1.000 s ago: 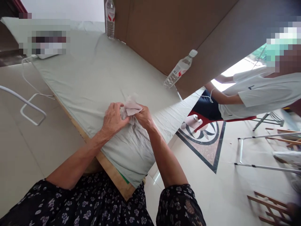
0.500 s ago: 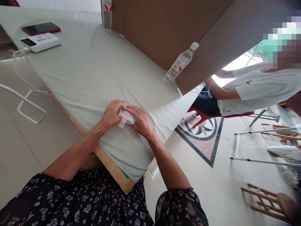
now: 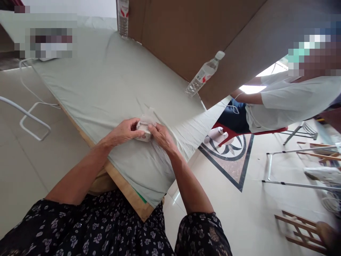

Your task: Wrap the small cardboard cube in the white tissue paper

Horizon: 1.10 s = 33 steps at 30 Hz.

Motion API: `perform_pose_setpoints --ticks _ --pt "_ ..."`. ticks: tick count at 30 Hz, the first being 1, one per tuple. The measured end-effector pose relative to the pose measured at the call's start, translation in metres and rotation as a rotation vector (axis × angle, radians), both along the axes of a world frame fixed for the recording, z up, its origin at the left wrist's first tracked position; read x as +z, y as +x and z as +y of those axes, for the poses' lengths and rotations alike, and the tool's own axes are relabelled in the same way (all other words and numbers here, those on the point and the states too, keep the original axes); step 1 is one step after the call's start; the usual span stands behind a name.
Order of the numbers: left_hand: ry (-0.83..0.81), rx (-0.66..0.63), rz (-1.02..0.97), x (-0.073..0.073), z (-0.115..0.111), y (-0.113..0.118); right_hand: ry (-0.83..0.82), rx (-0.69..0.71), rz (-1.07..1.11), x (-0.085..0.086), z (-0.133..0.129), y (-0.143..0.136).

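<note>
Near the table's close corner, a small white pack (image 3: 144, 135), which looks like a tissue pack, is between my two hands. A thin white sheet or flap (image 3: 149, 114) stands up from its far side. My left hand (image 3: 125, 129) grips the pack's left end, thumb along the near side and fingers behind. From the right, my right hand (image 3: 161, 136) pinches its right end and top, thumb and fingertips on the wrapping. The pack's underside and part of its ends are hidden by my fingers.
A pale cloth (image 3: 101, 81) covers the table. Two plastic water bottles (image 3: 204, 75) (image 3: 123, 21) stand by a large brown cardboard panel (image 3: 170, 35). A blurred white device (image 3: 50, 53) with a cable lies far left. Another person in a white shirt (image 3: 287, 96) sits at right.
The pack has turned in my hands, and the flap that hung toward me now points away. My left thumb has moved to its near side; my right fingers have closed onto its top.
</note>
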<state>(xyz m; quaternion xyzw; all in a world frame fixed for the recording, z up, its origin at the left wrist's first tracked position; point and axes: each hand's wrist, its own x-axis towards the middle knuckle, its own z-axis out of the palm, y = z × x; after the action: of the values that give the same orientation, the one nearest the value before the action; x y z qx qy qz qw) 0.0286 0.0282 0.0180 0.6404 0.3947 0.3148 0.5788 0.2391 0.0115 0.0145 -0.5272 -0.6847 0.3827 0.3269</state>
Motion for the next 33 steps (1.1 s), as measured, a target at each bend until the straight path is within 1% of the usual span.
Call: perform_pose_setpoints --ticks 1,4,6,10,13,18,20,24,29,33 --pt "-0.002 0.011 0.014 -0.001 0.0 0.001 0.0 -0.004 0.011 0.001 -0.001 0.001" --pt "0.009 0.068 0.055 0.0 0.0 0.005 -0.034 0.009 0.168 0.005 -0.007 0.005" --pt "0.019 0.094 0.054 0.002 0.0 0.007 -0.052 0.015 0.234 0.005 -0.011 0.005" --pt "-0.074 0.062 -0.091 0.005 0.0 0.009 -0.115 0.005 0.328 -0.002 -0.011 0.002" --pt "-0.112 0.075 -0.141 0.004 0.0 0.009 -0.139 0.006 0.33 -0.005 -0.007 0.002" --pt "-0.119 0.088 -0.143 -0.001 0.001 0.009 -0.131 0.057 0.224 -0.001 -0.002 0.006" --pt "-0.114 0.088 -0.15 -0.003 0.002 0.009 -0.097 0.056 0.188 -0.002 0.0 0.006" --pt "-0.126 0.083 -0.169 -0.006 0.002 0.01 -0.023 0.004 0.152 -0.006 0.003 0.004" --pt "-0.172 0.087 -0.246 -0.009 0.001 0.011 -0.097 -0.012 0.3 -0.008 0.008 0.003" --pt "-0.156 0.088 -0.248 -0.011 0.001 0.011 -0.112 -0.075 0.387 -0.011 0.016 -0.002"
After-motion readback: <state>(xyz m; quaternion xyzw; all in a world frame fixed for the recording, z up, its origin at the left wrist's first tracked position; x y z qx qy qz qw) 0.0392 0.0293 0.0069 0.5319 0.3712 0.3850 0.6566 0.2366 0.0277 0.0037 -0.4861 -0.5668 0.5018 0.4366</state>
